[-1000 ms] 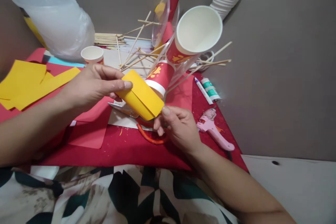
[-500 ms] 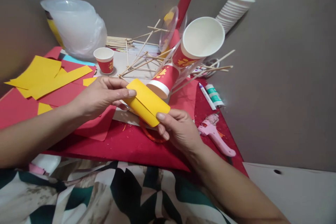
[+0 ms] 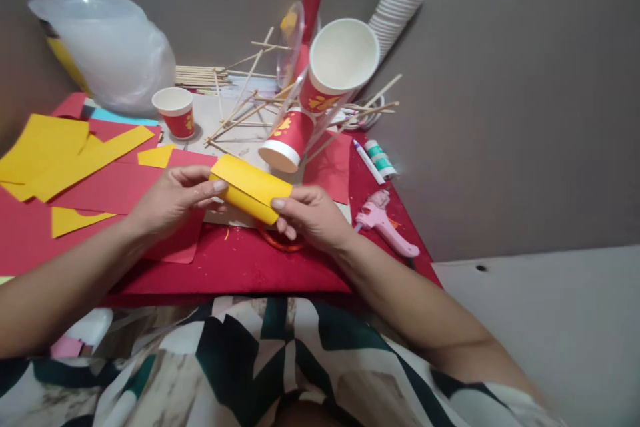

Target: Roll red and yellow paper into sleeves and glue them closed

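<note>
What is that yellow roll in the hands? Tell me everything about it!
The yellow roll is a sheet of plain, smooth yellow paper curled into a short tube. One edge overlaps the rest, making a slanted seam along the top. It lies nearly sideways, tilted a little down to the right, held above the red paper-covered table. The left hand pinches its left end with thumb and fingers; the right hand pinches its right end. No glue or tape shows on it.

No readable text anywhere. The red paper cups (image 3: 289, 140) carry only yellow printed motifs, no letters. The glue tube (image 3: 379, 158) has a teal-and-white label, print too small to read. The pink glue gun (image 3: 384, 228) shows no legible marking.
</note>
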Demonstrator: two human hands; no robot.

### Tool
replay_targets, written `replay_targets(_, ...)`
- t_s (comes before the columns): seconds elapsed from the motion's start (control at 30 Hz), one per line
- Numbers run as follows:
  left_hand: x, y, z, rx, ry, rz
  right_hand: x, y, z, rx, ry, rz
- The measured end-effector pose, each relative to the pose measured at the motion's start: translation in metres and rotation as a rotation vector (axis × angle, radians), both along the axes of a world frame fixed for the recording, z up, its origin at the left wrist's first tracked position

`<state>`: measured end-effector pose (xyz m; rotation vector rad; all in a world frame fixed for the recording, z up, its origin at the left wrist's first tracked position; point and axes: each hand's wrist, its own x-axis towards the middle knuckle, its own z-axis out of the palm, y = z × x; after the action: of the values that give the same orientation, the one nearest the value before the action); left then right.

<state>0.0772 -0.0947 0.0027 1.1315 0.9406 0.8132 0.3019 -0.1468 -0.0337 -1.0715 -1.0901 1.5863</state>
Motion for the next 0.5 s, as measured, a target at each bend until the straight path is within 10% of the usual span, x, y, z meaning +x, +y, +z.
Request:
replay_targets(0.3,-0.004,0.004,0.005,0.121,0.219,0.206,0.025,-0.017,0.043,0.103,-0.315,-0.029)
replay_targets(0.5,-0.004,0.0,0.004,0.122,0.28,0.252,0.088,-0.067,0.056,0.365,-0.982,-0.599)
